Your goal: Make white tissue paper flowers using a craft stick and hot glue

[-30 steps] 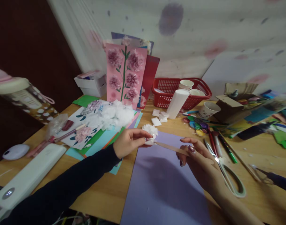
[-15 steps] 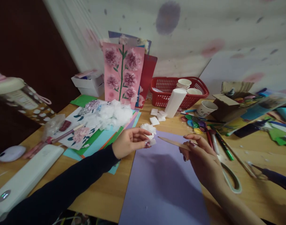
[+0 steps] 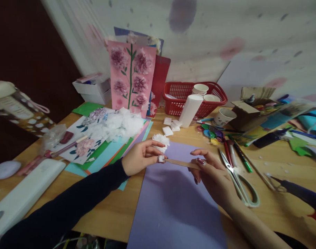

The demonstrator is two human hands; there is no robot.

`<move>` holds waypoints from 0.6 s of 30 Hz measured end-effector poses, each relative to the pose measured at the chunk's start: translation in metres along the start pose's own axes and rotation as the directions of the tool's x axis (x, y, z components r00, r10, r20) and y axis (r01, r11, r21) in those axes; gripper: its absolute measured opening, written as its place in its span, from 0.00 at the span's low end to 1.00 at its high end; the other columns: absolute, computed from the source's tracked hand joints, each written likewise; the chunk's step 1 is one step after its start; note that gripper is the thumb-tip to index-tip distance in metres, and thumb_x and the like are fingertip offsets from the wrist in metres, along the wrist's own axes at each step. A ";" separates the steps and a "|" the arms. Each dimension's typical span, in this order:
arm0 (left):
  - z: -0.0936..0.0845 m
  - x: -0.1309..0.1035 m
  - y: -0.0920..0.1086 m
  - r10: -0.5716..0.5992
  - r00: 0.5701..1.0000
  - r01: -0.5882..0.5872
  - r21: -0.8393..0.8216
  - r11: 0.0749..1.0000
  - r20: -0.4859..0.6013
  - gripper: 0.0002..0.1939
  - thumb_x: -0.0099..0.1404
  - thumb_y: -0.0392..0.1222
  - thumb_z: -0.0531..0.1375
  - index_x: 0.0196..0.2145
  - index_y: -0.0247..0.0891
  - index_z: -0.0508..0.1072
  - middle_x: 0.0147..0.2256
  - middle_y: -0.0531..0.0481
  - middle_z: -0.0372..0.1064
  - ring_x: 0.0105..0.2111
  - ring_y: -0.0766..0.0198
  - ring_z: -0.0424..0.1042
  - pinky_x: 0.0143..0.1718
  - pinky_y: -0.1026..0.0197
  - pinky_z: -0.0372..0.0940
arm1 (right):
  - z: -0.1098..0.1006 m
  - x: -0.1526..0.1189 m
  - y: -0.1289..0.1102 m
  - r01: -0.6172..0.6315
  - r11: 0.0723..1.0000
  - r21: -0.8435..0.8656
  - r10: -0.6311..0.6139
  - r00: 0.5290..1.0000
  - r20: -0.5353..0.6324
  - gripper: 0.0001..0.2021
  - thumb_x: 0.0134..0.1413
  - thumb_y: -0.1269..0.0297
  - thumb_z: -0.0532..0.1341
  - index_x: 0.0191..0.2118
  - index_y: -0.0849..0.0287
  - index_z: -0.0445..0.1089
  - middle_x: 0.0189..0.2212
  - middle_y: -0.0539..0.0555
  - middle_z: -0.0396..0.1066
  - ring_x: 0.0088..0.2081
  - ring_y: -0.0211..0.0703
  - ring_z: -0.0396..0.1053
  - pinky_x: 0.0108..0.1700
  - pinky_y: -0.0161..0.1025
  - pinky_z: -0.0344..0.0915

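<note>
My left hand [image 3: 138,157] pinches a small white piece [image 3: 161,158] between thumb and fingertips. A flat wooden craft stick [image 3: 181,163] is held in my right hand [image 3: 216,178], and its narrow tip meets the white piece or lies right beside it. Just behind my left fingers is a fluffy white paper-like clump [image 3: 163,139], close to the top edge of a purple sheet [image 3: 173,214]. Both hands are above that sheet.
Scissors [image 3: 238,180] lie right of my right hand, with a glue gun [image 3: 300,192] beyond. White foam squares [image 3: 168,130], a red basket [image 3: 170,107] and a paper cup [image 3: 224,118] are behind. Cotton-like fluff [image 3: 126,122] covers coloured paper at left; a white lamp-like bar [image 3: 30,193] is nearer.
The wooden stick has moved left, from apart to the white piece in my left hand. The scissors are more visible. The view has shifted slightly.
</note>
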State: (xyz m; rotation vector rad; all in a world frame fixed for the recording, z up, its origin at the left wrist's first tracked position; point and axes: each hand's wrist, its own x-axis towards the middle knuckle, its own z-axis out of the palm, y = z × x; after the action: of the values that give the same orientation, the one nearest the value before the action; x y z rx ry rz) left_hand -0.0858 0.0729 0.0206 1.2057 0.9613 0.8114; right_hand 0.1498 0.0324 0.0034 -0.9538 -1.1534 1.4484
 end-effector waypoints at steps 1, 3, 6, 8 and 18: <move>-0.001 0.000 0.000 0.002 1.000 -0.002 -0.015 1.000 0.009 0.20 0.53 0.33 0.68 0.44 0.33 0.70 0.33 0.48 0.78 0.36 0.62 0.78 0.48 0.55 0.69 | 0.000 0.001 0.000 0.006 1.000 -0.007 -0.006 1.000 -0.006 0.10 0.61 0.57 0.59 0.44 0.54 0.66 0.15 0.43 0.63 0.21 0.39 0.60 0.32 0.39 0.56; -0.002 -0.001 0.001 0.007 1.000 -0.005 -0.051 0.999 0.023 0.20 0.55 0.35 0.67 0.46 0.32 0.70 0.35 0.45 0.79 0.37 0.62 0.78 0.47 0.55 0.70 | -0.001 0.002 0.001 0.019 1.000 -0.025 -0.020 1.000 -0.015 0.10 0.60 0.56 0.60 0.44 0.54 0.66 0.15 0.43 0.63 0.21 0.39 0.60 0.32 0.39 0.56; -0.003 -0.001 0.003 0.015 1.000 -0.013 -0.067 0.998 0.025 0.20 0.57 0.36 0.66 0.47 0.32 0.69 0.37 0.43 0.79 0.37 0.61 0.78 0.48 0.53 0.70 | -0.001 0.002 0.001 0.035 0.997 -0.065 -0.036 0.999 -0.014 0.11 0.61 0.55 0.60 0.44 0.54 0.65 0.16 0.43 0.64 0.22 0.39 0.62 0.32 0.39 0.57; -0.004 -0.001 0.003 0.027 1.000 -0.026 -0.046 0.999 0.012 0.21 0.55 0.35 0.67 0.47 0.32 0.69 0.36 0.44 0.79 0.38 0.60 0.78 0.50 0.52 0.69 | 0.000 0.001 0.001 0.045 0.994 -0.098 -0.046 0.999 -0.004 0.11 0.61 0.55 0.59 0.44 0.54 0.64 0.17 0.44 0.65 0.23 0.39 0.63 0.32 0.39 0.58; -0.025 0.012 0.004 0.168 0.972 -0.145 0.144 0.979 -0.164 0.25 0.49 0.34 0.67 0.46 0.34 0.68 0.31 0.52 0.74 0.29 0.65 0.77 0.40 0.58 0.71 | -0.003 0.001 0.001 0.118 0.972 -0.202 -0.131 0.990 -0.053 0.11 0.62 0.55 0.58 0.45 0.55 0.64 0.19 0.45 0.67 0.26 0.41 0.67 0.34 0.39 0.60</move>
State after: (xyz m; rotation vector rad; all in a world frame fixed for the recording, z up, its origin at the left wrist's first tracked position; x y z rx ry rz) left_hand -0.1041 0.0941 0.0201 1.3530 1.0861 1.0063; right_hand 0.1520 0.0343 0.0021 -1.0389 -1.3034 1.2095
